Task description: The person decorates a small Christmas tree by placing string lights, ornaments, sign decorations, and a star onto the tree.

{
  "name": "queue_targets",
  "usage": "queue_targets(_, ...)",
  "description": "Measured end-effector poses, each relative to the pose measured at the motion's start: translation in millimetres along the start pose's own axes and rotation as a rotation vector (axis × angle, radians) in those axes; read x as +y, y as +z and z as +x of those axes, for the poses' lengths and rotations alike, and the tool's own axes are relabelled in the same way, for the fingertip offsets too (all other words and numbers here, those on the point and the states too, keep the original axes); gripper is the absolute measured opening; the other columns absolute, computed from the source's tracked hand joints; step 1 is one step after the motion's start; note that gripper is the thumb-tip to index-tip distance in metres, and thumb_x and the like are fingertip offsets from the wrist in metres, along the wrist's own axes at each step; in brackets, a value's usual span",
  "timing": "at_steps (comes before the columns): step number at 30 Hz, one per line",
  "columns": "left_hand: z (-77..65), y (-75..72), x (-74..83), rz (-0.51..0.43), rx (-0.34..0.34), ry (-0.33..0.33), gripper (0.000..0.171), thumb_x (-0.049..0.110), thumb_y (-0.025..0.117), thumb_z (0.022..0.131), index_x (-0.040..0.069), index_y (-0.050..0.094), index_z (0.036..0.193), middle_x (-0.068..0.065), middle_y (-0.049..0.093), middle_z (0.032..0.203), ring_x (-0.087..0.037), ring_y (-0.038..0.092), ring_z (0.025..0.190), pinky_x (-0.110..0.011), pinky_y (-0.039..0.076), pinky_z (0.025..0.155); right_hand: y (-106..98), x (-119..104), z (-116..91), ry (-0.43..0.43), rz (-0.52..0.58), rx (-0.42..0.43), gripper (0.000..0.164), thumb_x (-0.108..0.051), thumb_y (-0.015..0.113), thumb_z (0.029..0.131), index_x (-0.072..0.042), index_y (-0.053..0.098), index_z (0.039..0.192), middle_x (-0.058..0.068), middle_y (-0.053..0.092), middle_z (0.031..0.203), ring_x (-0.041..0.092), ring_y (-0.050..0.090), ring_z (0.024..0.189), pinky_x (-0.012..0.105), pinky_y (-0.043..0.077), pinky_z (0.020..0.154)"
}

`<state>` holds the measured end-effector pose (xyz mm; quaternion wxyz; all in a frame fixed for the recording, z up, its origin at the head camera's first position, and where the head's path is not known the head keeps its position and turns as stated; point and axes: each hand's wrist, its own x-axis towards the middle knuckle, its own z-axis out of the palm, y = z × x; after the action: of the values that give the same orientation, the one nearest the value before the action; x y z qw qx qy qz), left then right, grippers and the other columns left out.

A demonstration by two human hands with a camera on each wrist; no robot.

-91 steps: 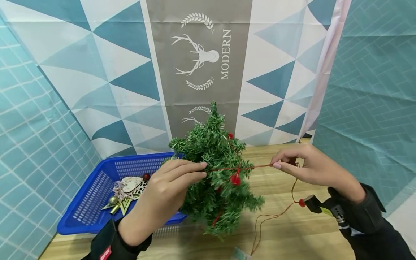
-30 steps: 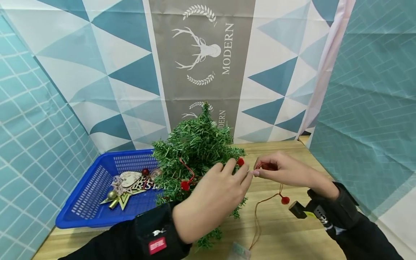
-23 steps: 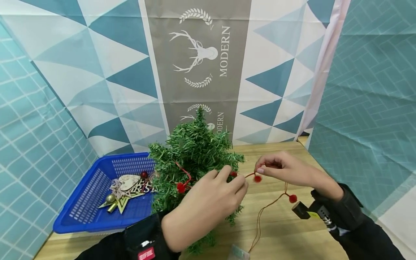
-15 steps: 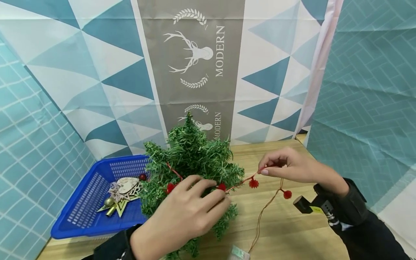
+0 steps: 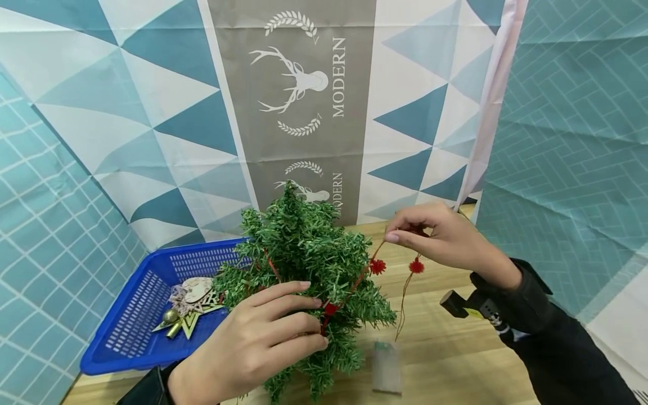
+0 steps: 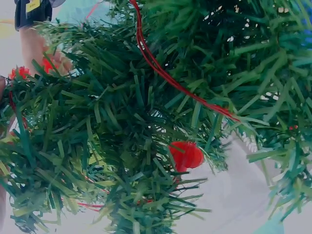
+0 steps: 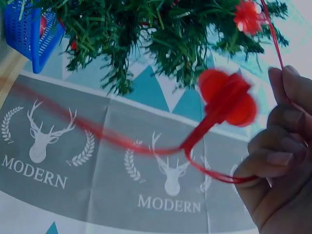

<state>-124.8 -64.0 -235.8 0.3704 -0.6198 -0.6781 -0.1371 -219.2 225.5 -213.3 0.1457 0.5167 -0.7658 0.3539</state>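
The green tree (image 5: 304,242) stands on the worktop (image 5: 445,349), its base out of sight. The red pompom garland (image 5: 377,266) runs across the front of the tree, then rises from the tree's right side to the right hand (image 5: 440,233), whose thumb and forefinger pinch the cord; its other fingers are curled, and in the right wrist view a loop (image 7: 219,178) of cord comes out beneath them. The left hand (image 5: 258,332) lies at the front of the tree, fingers extended over the branches beside one pompom (image 5: 330,308); its thumb is hidden, so I cannot tell whether it clamps the cord.

A loose tail (image 5: 403,304) hangs to the right of the tree, towards a small packet (image 5: 387,371) lying at the tree's front right. Left of the tree sits the blue basket (image 5: 133,315), with a star (image 5: 189,323) among other ornaments.

The likeliest trouble is slipping: the cord seems merely draped over springy needles, so slack could let it drop from the branches. A hard pull from the right could instead bend branches or tip the light-looking tree. The loop and tail might also knot together, or a swinging pompom snag in the needles.
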Motion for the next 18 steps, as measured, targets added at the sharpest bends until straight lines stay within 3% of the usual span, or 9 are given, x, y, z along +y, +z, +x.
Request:
queue_targets(5, -1.2, -1.1, 0.5, -0.055, 0.034, -0.014, 0.014, 0.009, 0.048, 0.090, 0.011, 0.062, 0.090, 0.000, 0.058, 0.083, -0.021, 0.058, 0.091, -0.034, 0.037, 0.094, 10.9, 0.8, 5.0, 0.050, -0.030, 0.045, 0.022, -0.002, 0.058, 0.082, -0.023, 0.061, 0.087, -0.013, 0.046, 0.062, 0.003, 0.035, 0.051, 0.021, 0.030, 0.047)
queue_targets(9, 1.6, -7.2, 5.6, -0.043, -0.008, -0.074, 0.019, 0.009, 0.044, 0.092, 0.013, 0.062, 0.094, 0.001, 0.059, 0.087, -0.017, 0.057, 0.090, -0.031, 0.039, 0.089, 23.3, 9.5, 5.7, 0.086, 0.017, 0.079, 0.020, 0.001, 0.059, 0.081, -0.019, 0.061, 0.083, -0.010, 0.045, 0.059, 0.006, 0.032, 0.047, 0.022, 0.028, 0.043)
queue_targets(11, 12.4, -14.2, 9.7, -0.019, -0.082, -0.142, 0.020, 0.012, 0.043, 0.089, 0.015, 0.061, 0.098, 0.003, 0.058, 0.091, -0.013, 0.055, 0.087, -0.030, 0.039, 0.083, 27.7, 13.5, 4.2, 0.099, 0.046, 0.101, 0.019, 0.001, 0.058, 0.082, -0.018, 0.061, 0.083, -0.009, 0.043, 0.058, 0.006, 0.031, 0.045, 0.023, 0.027, 0.041)
queue_targets(14, 41.3, -21.6, 14.0, 0.075, -0.212, -0.259, 0.021, 0.017, 0.048, 0.085, 0.015, 0.060, 0.102, 0.003, 0.057, 0.096, -0.010, 0.052, 0.085, -0.027, 0.038, 0.076, 29.8, 16.6, 1.6, 0.111, 0.084, 0.127, 0.019, 0.001, 0.055, 0.084, -0.017, 0.060, 0.085, -0.006, 0.039, 0.056, 0.007, 0.029, 0.043, 0.025, 0.026, 0.040)
queue_targets(16, 63.1, -18.1, 13.8, 0.207, -0.327, -0.310, 0.024, 0.018, 0.053, 0.084, 0.011, 0.058, 0.106, 0.001, 0.056, 0.099, -0.013, 0.051, 0.087, -0.026, 0.040, 0.076, 29.7, 17.5, 0.3, 0.115, 0.087, 0.136, 0.019, 0.001, 0.053, 0.085, -0.017, 0.059, 0.085, -0.005, 0.040, 0.057, 0.007, 0.029, 0.043, 0.025, 0.026, 0.040)
queue_targets(18, 80.9, -4.8, 10.3, 0.389, -0.427, -0.315, 0.030, 0.016, 0.054, 0.084, 0.005, 0.056, 0.112, -0.004, 0.057, 0.104, -0.016, 0.052, 0.091, -0.022, 0.043, 0.077, 29.4, 17.5, -0.5, 0.123, 0.080, 0.138, 0.019, 0.001, 0.053, 0.085, -0.016, 0.059, 0.086, -0.005, 0.043, 0.059, 0.007, 0.031, 0.043, 0.024, 0.028, 0.041)
